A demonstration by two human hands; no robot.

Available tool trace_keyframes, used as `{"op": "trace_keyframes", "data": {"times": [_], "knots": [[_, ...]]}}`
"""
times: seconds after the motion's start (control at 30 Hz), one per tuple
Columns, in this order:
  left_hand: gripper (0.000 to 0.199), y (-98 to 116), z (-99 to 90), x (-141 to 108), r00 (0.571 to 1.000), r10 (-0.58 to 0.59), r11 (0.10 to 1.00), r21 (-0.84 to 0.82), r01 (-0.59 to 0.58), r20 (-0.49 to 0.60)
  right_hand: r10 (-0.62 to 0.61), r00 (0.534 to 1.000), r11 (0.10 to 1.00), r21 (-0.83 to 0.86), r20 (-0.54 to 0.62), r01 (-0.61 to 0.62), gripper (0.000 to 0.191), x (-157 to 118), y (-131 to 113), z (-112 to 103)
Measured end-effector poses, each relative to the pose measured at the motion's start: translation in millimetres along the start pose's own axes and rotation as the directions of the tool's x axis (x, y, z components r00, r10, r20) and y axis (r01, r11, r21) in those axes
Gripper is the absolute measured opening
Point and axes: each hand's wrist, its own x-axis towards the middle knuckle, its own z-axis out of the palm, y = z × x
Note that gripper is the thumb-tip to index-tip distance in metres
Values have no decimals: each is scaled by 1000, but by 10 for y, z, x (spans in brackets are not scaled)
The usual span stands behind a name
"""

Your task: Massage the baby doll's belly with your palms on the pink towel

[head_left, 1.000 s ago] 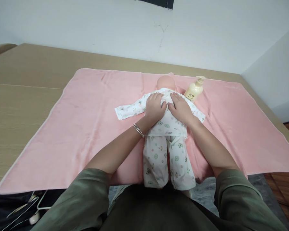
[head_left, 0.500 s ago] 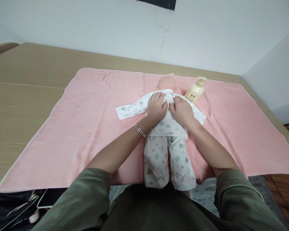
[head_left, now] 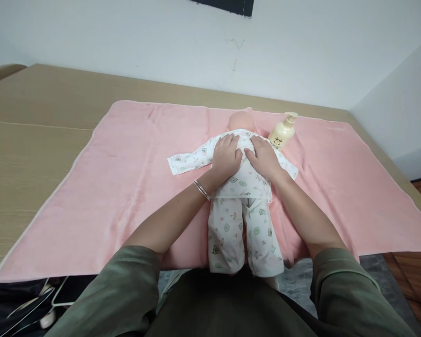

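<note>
The wall (head_left: 143,42) stood behind the table (head_left: 49,103), w/ a dark panel (head_left: 228,5) at the top edge of the view. The table was wood-toned and carried the pink blanket (head_left: 133,187), spread w/ shallow folds and overhanging the near edge. The doll (head_left: 247,180) lay on the blanket, R of ctr., head (head_left: 241,120) at the far end, legs toward the person; orientation appeared prone. Outer covering: white printed trousers (head_left: 227,236), leg ends reaching past the near edge of the blanket, plus a matching shirt (head_left: 238,191), hem overlapping the trouser waist. The L sleeve (head_left: 191,162) of the shirt extended sideways across the blanket; the R sleeve (head_left: 289,167) angled down and outward. The L hand (head_left: 226,157) and R hand (head_left: 264,159) rested palm-down on the upper part of the shirt, side by side, slightly apart, thumbs inward. Both hands were extended flat, fingers pointing toward the head, clamped on nothing. The cream pump bottle (head_left: 282,134) was just beyond the R sleeve, near the R hand, tilted in view; upright vs. lying n/determinable. A thin metal bracelet (head_left: 201,190) encircled the L wrist.
</note>
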Motion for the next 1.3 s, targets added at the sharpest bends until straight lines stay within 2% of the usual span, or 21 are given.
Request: {"op": "trace_keyframes", "data": {"times": [0.17,0.37,0.47,0.67,0.9,1.3], "knots": [[41,-12,-7,-26,1000,13,1000,-13,-13,-15,-2,999,1000,-19,-43,1,44,-17,-70,-29],[40,-5,12,-19,999,26,1000,13,-26,-31,18,997,986,-164,-77,-31,34,-95,-283,-44],[38,1,2,-12,999,40,999,22,-39,-20,4,998,992,-129,-55,-12,37,-96,-284,-50],[26,21,-35,-38,995,99,995,9,-99,-33,19,1000,999,-34,18,-18,49,-17,-140,-15],[17,34,-42,-40,993,109,994,16,-109,-47,34,999,999,-14,29,-34,54,7,-111,5],[25,5,-5,-78,990,74,997,14,-73,-121,52,998,998,-35,18,-51,54,-30,-160,-10]]}}
